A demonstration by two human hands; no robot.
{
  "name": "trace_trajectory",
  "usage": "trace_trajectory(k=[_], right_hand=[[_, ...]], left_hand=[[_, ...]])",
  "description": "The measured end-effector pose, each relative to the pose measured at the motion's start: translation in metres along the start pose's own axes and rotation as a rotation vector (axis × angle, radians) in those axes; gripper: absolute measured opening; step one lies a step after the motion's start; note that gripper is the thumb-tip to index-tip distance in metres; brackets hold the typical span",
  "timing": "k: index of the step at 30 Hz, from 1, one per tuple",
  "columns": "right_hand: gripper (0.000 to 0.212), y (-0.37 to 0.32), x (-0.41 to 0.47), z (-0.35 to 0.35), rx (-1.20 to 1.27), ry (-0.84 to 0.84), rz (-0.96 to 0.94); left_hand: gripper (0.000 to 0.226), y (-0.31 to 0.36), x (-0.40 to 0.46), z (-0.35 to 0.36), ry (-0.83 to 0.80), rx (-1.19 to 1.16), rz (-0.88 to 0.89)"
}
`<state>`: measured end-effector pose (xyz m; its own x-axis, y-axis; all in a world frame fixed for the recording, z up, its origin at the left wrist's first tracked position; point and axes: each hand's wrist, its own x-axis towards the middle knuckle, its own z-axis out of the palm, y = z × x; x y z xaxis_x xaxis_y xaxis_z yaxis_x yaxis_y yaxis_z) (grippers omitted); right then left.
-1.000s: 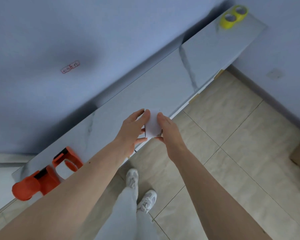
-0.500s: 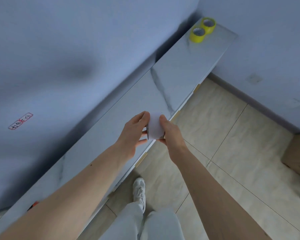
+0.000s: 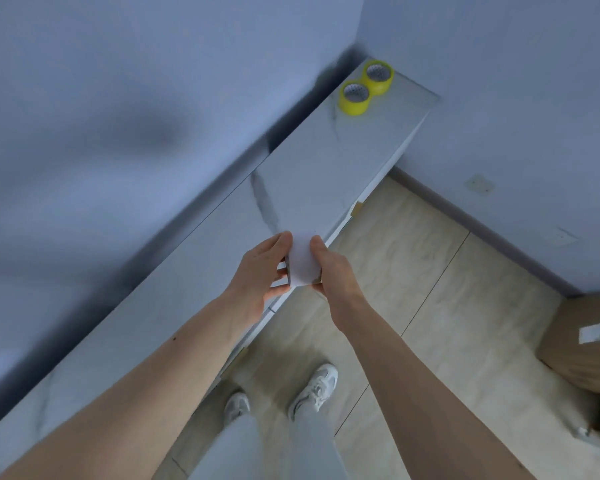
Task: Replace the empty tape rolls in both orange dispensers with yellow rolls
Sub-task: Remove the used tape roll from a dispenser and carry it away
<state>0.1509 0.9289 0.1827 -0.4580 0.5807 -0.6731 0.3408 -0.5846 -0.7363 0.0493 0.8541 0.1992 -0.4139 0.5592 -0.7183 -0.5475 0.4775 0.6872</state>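
Both hands hold one pale empty tape roll (image 3: 302, 263) over the front edge of the long marbled counter (image 3: 312, 174). My left hand (image 3: 262, 271) grips its left side and my right hand (image 3: 329, 268) its right side. Two yellow tape rolls lie flat and touching at the counter's far end, near the corner of the walls: the nearer yellow roll (image 3: 354, 97) and the farther yellow roll (image 3: 378, 76). The orange dispensers are out of view.
A blue wall runs behind the counter and another closes off its far end. Beige tiled floor (image 3: 413, 271) lies to the right, with my two shoes (image 3: 314, 389) on it. A brown cardboard box (image 3: 582, 341) sits at the right edge.
I have walked along the counter toward the yellow rolls, which now look nearer and larger. The orange dispensers have dropped out of view on the left. Both hands keep hold of the pale roll.
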Motion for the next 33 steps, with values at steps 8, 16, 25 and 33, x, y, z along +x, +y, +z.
trace_trajectory(k=[8,16,25,33], right_hand=[[0.033,-0.058,0.057,-0.063,-0.028,-0.006,0.046],[0.037,-0.120,0.132,-0.098,-0.078,-0.022,0.043],[0.048,-0.190,0.223,-0.135,-0.055,-0.047,0.079],[0.050,-0.235,0.293,-0.176,-0.210,-0.118,0.081]], left_hand=[[0.039,0.037,0.055,0.071,0.052,0.009,-0.005],[0.021,0.097,0.119,0.121,0.112,0.035,0.011],[0.021,0.162,0.192,0.173,0.172,0.048,0.004],[0.022,0.195,0.243,0.226,0.245,-0.029,-0.008]])
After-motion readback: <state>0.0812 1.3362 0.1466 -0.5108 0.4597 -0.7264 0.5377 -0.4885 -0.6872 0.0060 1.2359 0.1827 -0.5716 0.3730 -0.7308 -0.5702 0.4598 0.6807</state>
